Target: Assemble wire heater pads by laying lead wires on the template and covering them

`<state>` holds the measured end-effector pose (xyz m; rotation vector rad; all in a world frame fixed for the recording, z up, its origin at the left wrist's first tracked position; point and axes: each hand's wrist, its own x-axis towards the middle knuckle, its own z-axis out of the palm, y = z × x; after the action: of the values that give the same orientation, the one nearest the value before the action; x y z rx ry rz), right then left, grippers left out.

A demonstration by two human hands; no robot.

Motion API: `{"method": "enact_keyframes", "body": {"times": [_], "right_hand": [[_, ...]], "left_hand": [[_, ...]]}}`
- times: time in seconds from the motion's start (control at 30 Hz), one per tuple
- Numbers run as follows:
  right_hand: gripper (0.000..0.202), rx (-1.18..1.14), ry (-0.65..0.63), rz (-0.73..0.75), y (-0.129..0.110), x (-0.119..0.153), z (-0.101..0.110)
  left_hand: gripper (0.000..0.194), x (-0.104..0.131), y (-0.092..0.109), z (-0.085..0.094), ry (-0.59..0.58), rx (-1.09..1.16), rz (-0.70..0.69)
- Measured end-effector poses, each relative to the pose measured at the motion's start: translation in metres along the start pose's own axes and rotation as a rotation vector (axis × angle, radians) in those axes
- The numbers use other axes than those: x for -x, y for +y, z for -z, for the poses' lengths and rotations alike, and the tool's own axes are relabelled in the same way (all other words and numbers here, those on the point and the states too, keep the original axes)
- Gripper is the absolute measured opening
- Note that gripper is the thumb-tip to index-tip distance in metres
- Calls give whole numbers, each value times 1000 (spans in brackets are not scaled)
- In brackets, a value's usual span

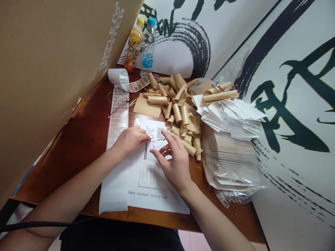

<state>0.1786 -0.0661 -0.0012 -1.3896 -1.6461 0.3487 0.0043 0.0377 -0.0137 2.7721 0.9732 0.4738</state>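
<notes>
Over a printed sheet (157, 205) on the brown table, my left hand (133, 140) pinches one end of a thin wire (157, 140) between thumb and fingers. My right hand (174, 158) has its thumb and fingers spread apart, and the pale wire loops up across its index finger. Left of the sheet runs a long strip of labels (119, 115), curled into a roll at its far end; its near end overlaps the sheet. More thin wires with a dark band (123, 103) lie on the strip.
Rolled brown paper pieces (180, 108) are heaped beyond my right hand. Stacked cards in plastic (232, 157), topped by white slips (232, 116), stand at the right. Two bottles (148, 52) are at the back. A large cardboard panel (52, 69) walls the left side.
</notes>
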Motion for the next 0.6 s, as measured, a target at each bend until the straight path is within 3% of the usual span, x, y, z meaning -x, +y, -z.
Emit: {"method": "enact_keyframes", "body": {"times": [0.13, 0.27, 0.6], "right_hand": [[27, -26, -19, 205, 5, -3, -3], [32, 23, -34, 327, 6, -1, -6], [40, 74, -87, 211, 2, 2, -9]], "left_hand": [[17, 0, 1, 6, -32, -27, -18], [19, -1, 0, 10, -97, -17, -15], [17, -3, 1, 12, -89, -29, -59]]}}
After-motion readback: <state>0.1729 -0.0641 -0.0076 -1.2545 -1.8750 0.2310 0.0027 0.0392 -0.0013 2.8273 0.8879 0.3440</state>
